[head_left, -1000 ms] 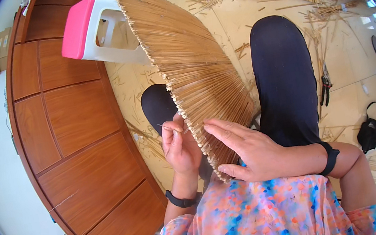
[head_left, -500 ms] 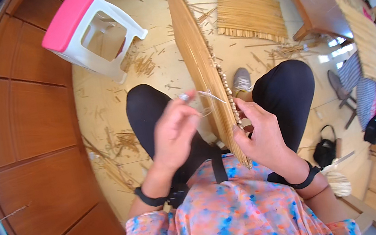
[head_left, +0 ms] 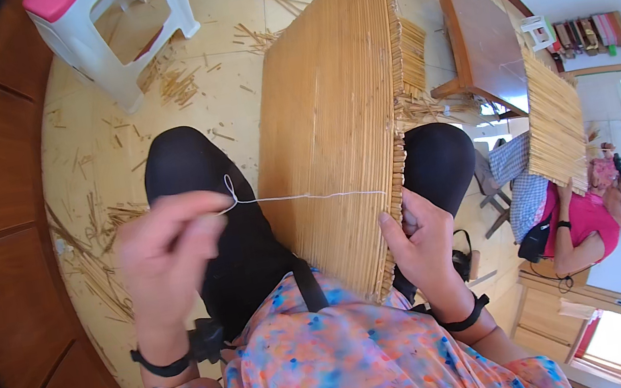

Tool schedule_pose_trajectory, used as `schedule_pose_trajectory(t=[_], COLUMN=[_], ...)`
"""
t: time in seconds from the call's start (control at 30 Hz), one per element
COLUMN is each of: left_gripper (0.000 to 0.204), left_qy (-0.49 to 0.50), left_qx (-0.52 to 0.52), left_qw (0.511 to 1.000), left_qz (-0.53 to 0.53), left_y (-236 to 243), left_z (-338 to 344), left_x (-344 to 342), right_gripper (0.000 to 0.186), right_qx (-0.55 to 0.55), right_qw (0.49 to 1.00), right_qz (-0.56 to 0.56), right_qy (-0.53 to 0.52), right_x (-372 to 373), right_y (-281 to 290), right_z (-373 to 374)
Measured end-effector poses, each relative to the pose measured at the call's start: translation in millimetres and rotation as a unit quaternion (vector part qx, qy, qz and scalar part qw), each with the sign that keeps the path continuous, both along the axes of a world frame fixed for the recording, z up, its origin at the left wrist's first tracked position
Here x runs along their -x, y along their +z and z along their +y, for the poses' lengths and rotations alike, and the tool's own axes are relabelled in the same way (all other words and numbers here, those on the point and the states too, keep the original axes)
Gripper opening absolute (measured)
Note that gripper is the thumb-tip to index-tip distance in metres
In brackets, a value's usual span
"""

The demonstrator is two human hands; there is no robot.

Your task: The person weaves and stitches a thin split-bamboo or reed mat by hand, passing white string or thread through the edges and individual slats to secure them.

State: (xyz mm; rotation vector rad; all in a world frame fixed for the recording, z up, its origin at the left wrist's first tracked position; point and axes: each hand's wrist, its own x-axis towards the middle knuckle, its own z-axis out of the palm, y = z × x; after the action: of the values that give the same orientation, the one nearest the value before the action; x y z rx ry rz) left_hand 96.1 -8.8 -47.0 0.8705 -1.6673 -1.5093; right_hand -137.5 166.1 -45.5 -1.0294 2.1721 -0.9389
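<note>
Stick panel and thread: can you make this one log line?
left hand: blurred, pinching white thread | right hand: holding edge of stick panel | white thread: stretched across panel's face toward right hand

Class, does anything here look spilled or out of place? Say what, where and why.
Yes: loose stick pieces lie scattered on the floor beside the white stool, at odd angles, which looks untidy against the neat rows of the panel.
</note>
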Motion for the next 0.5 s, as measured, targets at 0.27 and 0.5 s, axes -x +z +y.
schedule_pose_trajectory(t=[0.27,0.5], left_gripper=[0.019,0.017], left_qy=[-0.171,-0.171], left_qx=[0.173,0.21], left_qw=[0.969,0.963], left_qz=[-0.041,-0.017], left_y=[-38.7,-48.7], left_z=[27.3,30.8], left_x=[74.0,88.2], right_gripper=[0.031,0.035], right_qx=[0.032,0.038], right_qw=[0.999,0.998], right_qz=[0.015,0.047], right_qy=[-0.023,-0.012], right_x=[-1.3,0.5], right_y=[-0.3,-1.7], right_z=[0.4,3.5])
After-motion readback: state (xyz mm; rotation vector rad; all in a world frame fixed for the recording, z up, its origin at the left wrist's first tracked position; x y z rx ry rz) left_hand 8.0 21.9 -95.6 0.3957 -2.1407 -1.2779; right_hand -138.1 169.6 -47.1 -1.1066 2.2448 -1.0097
